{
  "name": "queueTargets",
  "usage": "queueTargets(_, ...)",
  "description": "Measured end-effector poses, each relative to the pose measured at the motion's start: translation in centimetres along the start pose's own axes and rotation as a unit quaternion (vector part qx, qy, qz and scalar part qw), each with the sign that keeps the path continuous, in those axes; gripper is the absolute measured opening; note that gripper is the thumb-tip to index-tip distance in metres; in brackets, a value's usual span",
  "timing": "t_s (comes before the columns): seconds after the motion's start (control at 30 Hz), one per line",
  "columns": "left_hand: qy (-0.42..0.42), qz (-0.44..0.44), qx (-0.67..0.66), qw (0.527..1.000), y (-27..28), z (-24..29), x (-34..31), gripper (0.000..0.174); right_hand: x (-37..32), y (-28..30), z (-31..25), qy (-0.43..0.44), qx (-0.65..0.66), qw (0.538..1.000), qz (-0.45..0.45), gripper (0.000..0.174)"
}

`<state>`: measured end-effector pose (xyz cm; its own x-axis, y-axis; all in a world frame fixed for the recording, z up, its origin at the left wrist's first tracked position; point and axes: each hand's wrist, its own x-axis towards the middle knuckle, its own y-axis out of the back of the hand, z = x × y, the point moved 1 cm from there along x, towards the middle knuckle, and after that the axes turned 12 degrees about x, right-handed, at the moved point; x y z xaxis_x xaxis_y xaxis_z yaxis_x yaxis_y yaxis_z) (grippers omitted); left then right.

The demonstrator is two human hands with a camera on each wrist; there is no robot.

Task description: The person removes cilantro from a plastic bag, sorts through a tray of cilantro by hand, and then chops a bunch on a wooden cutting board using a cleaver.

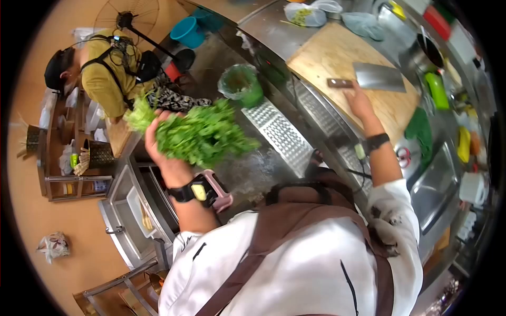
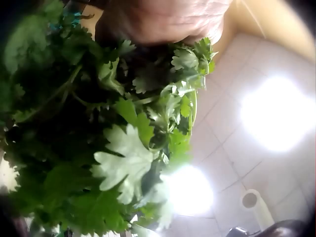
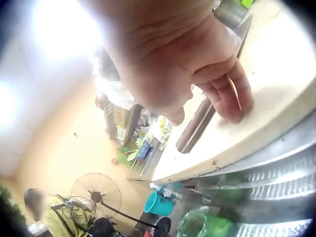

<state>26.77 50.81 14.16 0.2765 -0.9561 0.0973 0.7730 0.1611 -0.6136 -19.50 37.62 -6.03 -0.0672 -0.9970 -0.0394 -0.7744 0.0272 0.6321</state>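
Observation:
My left hand (image 1: 163, 150), raised at the left in the head view, grips a leafy green bunch (image 1: 203, 134); its leaves (image 2: 123, 158) fill much of the left wrist view and its pale stems point toward the other person. My right hand (image 1: 361, 105) is at a cleaver (image 1: 379, 78) lying flat on the wooden cutting board (image 1: 327, 52). In the right wrist view the cleaver's dark handle (image 3: 195, 129) shows between the thumb and the loosely bent fingers (image 3: 229, 101), which are spread apart from it; the fingertips are by the board.
A person in a yellow top (image 1: 105, 79) bends at the left, near a standing fan (image 1: 126, 21). A lined green bin (image 1: 241, 87) stands on the floor beyond the bunch. Right of the board are a metal pot (image 1: 426, 55), a green cloth (image 1: 419, 129) and red-handled scissors (image 1: 403, 156).

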Motion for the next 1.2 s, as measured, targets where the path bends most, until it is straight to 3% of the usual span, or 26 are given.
queueTargets(0.27,0.139,-0.180,-0.131,0.965,-14.6,-12.0,15.6,0.023,3.1,1.6,-1.3,-0.017,-0.075,0.992,-0.097,0.043)
queueTargets(0.47,0.246,-0.303,-0.125,0.912,-23.7,-21.6,23.8,0.027,3.7,1.4,-1.3,-0.071,-0.070,0.992,-0.075,0.036)
queueTargets(0.57,0.298,-0.347,-0.032,0.889,-27.0,-25.2,26.5,0.025,2.3,1.5,-1.0,-0.085,-0.060,0.994,-0.029,0.028)
queueTargets(0.6,0.302,-0.362,0.094,0.877,-27.7,-26.3,27.3,0.023,1.5,1.7,-1.1,-0.111,-0.051,0.992,-0.016,0.028)
queueTargets(0.63,0.299,-0.379,0.217,0.848,-28.7,-27.2,28.0,0.022,0.5,2.3,-1.6,-0.141,-0.046,0.989,-0.018,0.026)
queueTargets(0.67,0.240,-0.403,0.331,0.819,-30.4,-27.6,27.3,0.021,-0.3,2.8,-1.6,-0.170,-0.046,0.984,-0.015,0.024)
queueTargets(0.77,0.209,-0.540,0.409,0.705,-32.1,-32.8,26.4,0.023,-3.6,2.7,-1.3,-0.230,-0.076,0.966,0.093,0.022)
queueTargets(0.8,0.121,-0.606,0.430,0.658,-31.5,-36.2,26.3,0.025,-4.5,2.5,-1.2,-0.250,-0.103,0.955,0.121,0.027)
queueTargets(0.83,0.134,-0.618,0.421,0.651,-30.6,-39.4,26.0,0.025,-5.1,2.1,-1.5,-0.271,-0.103,0.949,0.122,0.027)
queueTargets(0.9,0.219,-0.638,0.451,0.585,-28.9,-44.3,25.4,0.028,-5.7,2.0,-2.6,-0.313,-0.124,0.918,0.209,0.041)
queueTargets(0.93,0.298,-0.608,0.443,0.588,-28.7,-45.1,25.6,0.029,-5.7,2.0,-3.3,-0.324,-0.128,0.910,0.222,0.048)
queueTargets(0.97,0.309,-0.612,0.443,0.578,-28.5,-45.7,26.2,0.029,-5.5,2.3,-4.1,-0.334,-0.133,0.903,0.237,0.056)
queueTargets(1.03,0.466,-0.519,0.371,0.613,-27.9,-46.3,28.2,0.029,-4.7,2.0,-4.5,-0.350,-0.138,0.895,0.241,0.055)
queueTargets(1.1,0.448,-0.527,0.392,0.606,-27.9,-45.2,29.9,0.028,-3.8,1.3,-4.2,-0.172,-0.180,0.905,0.345,0.047)
queueTargets(1.2,0.427,-0.532,0.406,0.608,-27.2,-44.5,31.8,0.027,-1.0,0.0,-4.1,-0.116,-0.116,0.929,0.331,0.034)
